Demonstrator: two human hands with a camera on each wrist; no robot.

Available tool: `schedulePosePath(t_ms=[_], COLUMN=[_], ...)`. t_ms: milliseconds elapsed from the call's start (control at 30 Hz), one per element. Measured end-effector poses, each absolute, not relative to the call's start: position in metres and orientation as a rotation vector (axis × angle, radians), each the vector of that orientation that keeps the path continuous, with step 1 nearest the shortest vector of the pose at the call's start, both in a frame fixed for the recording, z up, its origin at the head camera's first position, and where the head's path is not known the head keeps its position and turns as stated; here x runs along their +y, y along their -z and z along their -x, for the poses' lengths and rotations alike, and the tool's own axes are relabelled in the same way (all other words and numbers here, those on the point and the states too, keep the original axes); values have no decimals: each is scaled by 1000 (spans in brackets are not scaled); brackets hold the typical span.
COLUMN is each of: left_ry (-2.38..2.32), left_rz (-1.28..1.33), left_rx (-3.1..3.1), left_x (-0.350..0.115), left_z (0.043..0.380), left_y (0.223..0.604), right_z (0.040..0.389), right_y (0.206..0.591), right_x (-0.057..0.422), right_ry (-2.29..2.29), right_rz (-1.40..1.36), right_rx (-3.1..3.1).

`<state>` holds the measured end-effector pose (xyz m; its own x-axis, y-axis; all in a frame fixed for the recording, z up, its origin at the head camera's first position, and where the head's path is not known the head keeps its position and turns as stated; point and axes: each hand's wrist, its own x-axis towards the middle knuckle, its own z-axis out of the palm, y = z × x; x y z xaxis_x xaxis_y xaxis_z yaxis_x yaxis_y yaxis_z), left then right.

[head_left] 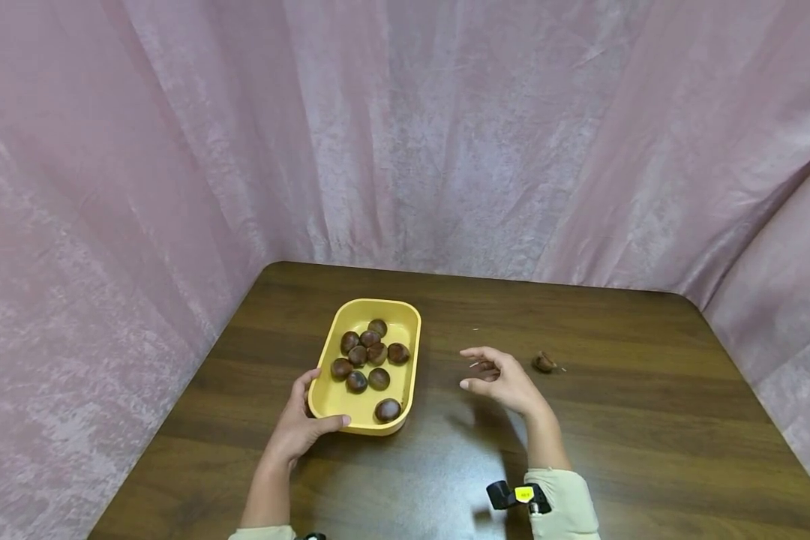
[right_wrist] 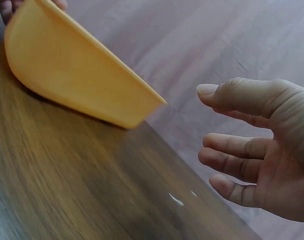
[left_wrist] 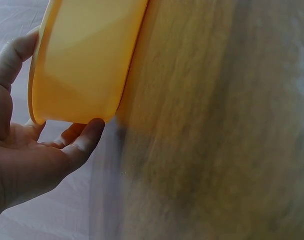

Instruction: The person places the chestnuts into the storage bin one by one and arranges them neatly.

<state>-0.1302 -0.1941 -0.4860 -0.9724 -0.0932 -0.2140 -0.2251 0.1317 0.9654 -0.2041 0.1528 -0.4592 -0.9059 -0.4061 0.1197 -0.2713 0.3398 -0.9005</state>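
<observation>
My left hand (head_left: 295,429) grips the near left corner of a yellow rectangular tray (head_left: 409,386). In the left wrist view, the fingers of the left hand (left_wrist: 36,157) curl around the end wall of the tray (left_wrist: 86,65). Several glossy brown chestnuts (head_left: 379,379) lie inside, one of them (head_left: 388,409) apart in the near right corner. To the right of the tray my right hand (head_left: 502,381) hovers over the table, fingers loosely bent and thumb spread from them. Nothing shows in the grasp of the right hand (right_wrist: 262,150) in the right wrist view.
A small brown piece (head_left: 544,362), like a chestnut or bit of shell, lies on the wooden table (head_left: 648,390) beyond the right hand. Small white slivers (right_wrist: 176,199) show on the table in the right wrist view. Pink curtains (head_left: 459,135) hang behind and at both sides.
</observation>
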Motion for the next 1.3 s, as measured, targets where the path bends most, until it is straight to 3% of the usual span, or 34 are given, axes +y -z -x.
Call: schedulePosePath(t_ms=[1300], left_ry=[-1969], left_rz=[315], left_rx=[2280], left_x=[-196], left_z=[131], left_y=[486], right_z=[181], right_y=[484], right_x=[249], right_ry=[1761], right_rz=[137], right_rx=[2642])
